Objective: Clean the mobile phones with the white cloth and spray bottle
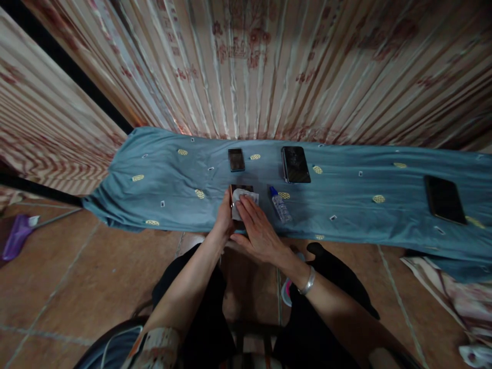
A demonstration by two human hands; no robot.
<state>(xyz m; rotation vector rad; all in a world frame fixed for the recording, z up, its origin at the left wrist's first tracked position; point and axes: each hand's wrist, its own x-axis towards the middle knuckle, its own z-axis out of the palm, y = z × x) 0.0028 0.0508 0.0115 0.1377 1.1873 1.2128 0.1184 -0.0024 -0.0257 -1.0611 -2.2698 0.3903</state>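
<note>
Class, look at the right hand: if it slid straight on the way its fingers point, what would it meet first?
The right hand already presses a white cloth on a phone; straight beyond, probably the small dark phone, though depth is unclear.

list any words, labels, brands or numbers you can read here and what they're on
No text can be read in this picture.
Small bottle: any label is too small and blurred to read.
Three dark phones: screens dark, nothing legible.
Blue cloth: yellow ovals and small white marks, a pattern, too small to tell whether any is lettering.
Curtain: reddish motifs, blurred, no readable words.
White wipe under the right hand: plain.
</note>
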